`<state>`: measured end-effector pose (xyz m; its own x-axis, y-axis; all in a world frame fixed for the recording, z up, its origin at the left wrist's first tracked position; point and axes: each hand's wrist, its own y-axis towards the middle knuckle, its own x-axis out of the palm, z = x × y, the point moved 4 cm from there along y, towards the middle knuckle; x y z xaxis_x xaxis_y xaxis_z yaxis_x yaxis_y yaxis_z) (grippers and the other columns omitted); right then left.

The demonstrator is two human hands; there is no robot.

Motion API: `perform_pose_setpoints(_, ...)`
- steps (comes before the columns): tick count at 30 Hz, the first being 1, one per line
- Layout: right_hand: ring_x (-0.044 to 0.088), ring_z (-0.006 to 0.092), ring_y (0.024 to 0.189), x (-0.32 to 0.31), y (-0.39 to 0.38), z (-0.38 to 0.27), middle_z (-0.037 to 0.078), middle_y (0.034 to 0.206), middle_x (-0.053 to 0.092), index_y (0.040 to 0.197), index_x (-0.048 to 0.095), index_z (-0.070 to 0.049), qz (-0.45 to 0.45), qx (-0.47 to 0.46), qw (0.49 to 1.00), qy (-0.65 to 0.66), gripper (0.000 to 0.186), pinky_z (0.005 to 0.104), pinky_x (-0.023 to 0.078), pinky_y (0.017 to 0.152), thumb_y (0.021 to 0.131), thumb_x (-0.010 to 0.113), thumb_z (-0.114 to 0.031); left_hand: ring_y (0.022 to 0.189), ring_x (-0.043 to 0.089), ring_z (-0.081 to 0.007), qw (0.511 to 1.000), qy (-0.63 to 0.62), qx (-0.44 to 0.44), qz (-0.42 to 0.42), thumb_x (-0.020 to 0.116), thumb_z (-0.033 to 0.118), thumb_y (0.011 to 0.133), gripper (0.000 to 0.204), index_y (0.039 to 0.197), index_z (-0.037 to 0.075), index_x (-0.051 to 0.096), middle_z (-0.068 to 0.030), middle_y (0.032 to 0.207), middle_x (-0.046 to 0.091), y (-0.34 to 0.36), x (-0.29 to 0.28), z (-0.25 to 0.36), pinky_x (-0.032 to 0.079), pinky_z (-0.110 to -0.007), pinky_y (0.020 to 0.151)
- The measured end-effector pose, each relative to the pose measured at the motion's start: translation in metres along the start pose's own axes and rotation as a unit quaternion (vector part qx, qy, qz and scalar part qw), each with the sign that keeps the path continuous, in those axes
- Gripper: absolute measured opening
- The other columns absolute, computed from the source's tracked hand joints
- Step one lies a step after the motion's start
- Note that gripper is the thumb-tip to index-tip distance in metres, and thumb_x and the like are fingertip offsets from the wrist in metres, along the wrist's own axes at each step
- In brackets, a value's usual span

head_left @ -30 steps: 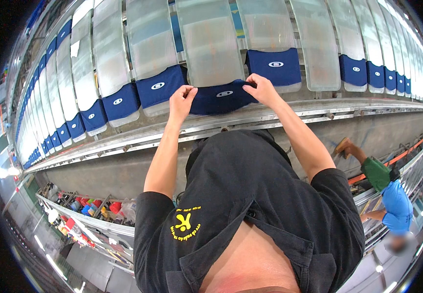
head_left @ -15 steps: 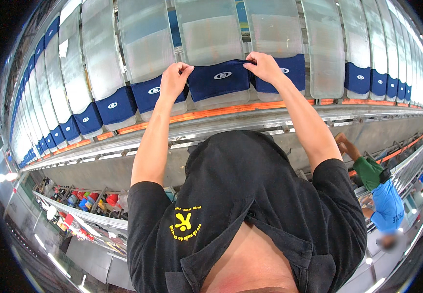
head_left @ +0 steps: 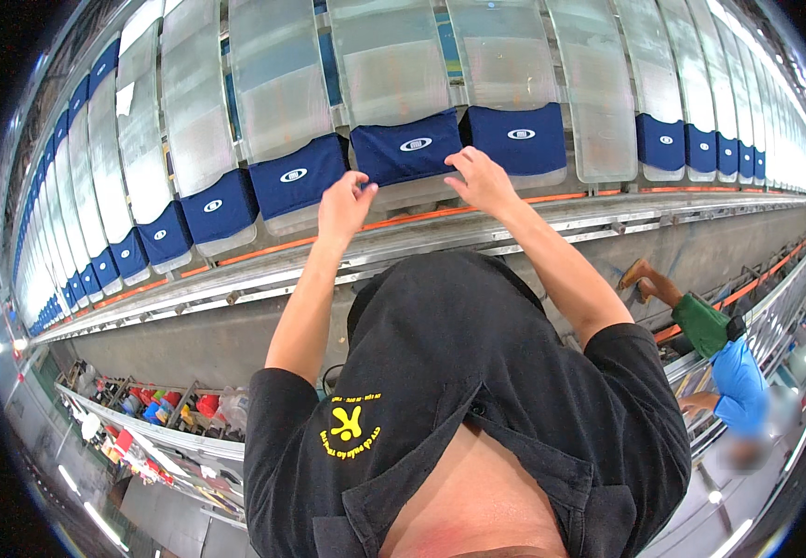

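A navy cloth piece (head_left: 401,160) with a white oval print lies across the near end of a pale, cloudy board (head_left: 393,79). My left hand (head_left: 343,209) is at its lower left corner, fingers curled and the thumb a little apart. At the lower right edge is my right hand (head_left: 485,184), its thumb and forefinger spread with nothing between them. Whether the fingertips touch the cloth is hard to tell. Similar navy pieces lie on the boards to the left (head_left: 299,173) and right (head_left: 516,138).
A long row of such boards curves off both ways; one bare board (head_left: 592,102) stands right of centre. A metal rail (head_left: 263,253) with an orange strip runs along their near ends. Behind me at left is a shelf of colourful containers (head_left: 175,402). A person in blue (head_left: 742,381) is at right.
Both hands have let go of the cloth's upper corners and come down toward its lower edge. The cloth now lies flatter. The view has shifted slightly, and the other person has moved a little.
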<state>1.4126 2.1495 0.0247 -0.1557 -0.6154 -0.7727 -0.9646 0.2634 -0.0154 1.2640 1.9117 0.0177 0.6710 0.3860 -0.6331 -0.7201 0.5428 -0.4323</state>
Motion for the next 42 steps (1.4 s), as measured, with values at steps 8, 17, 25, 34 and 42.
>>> perform_pose_setpoints(8,0.061,0.0315,0.092,0.023,-0.001,-0.008,0.011,0.092,0.057,0.092,0.062,-0.007,0.008,-0.027,0.998,-0.058,0.008,0.0439,0.051,0.079,0.088,0.065,-0.014,0.088,0.064,-0.0328,0.985,0.083,0.137,0.068,0.063,0.023,0.094,0.015,0.105,0.013,0.064,-0.0087,0.093,0.062,-0.014,0.015,-0.005,0.051,-0.045,0.074)
perform_pose_setpoints(17,0.061,0.0328,0.093,0.016,-0.015,-0.024,0.011,0.092,0.058,0.090,0.061,-0.007,0.048,0.003,0.998,-0.040,0.007,0.0448,0.051,0.079,0.087,0.066,-0.012,0.091,0.064,-0.0339,0.983,0.057,0.162,0.067,0.059,0.020,0.095,0.011,0.098,0.009,0.061,-0.0100,0.096,0.062,-0.013,0.010,-0.012,0.051,-0.046,0.075)
perform_pose_setpoints(25,0.062,0.0338,0.094,0.014,-0.012,-0.023,0.011,0.093,0.060,0.090,0.062,-0.007,0.053,0.038,0.997,-0.035,0.007,0.0450,0.051,0.081,0.088,0.065,-0.013,0.094,0.065,-0.0342,0.979,0.098,0.171,0.054,0.059,0.021,0.096,0.017,0.106,0.008,0.058,-0.0124,0.100,0.065,-0.007,0.010,-0.020,0.052,-0.045,0.078)
perform_pose_setpoints(34,0.061,0.0336,0.097,0.024,-0.017,-0.022,0.012,0.094,0.059,0.091,0.063,-0.007,0.037,0.054,0.997,-0.035,0.006,0.0449,0.051,0.083,0.089,0.064,-0.013,0.089,0.067,-0.0402,0.983,0.124,0.133,0.024,0.056,0.022,0.095,0.018,0.100,0.004,0.059,-0.0194,0.091,0.070,0.006,0.013,-0.032,0.052,-0.050,0.076)
perform_pose_setpoints(42,0.061,0.0347,0.098,0.028,-0.020,-0.020,0.012,0.096,0.059,0.092,0.063,-0.008,0.048,0.057,0.997,-0.025,0.006,0.0459,0.050,0.083,0.089,0.064,-0.013,0.090,0.068,-0.0408,0.990,0.075,0.116,0.011,0.057,0.024,0.092,0.022,0.097,0.004,0.064,-0.0205,0.093,0.072,0.003,0.001,-0.033,0.053,-0.051,0.079)
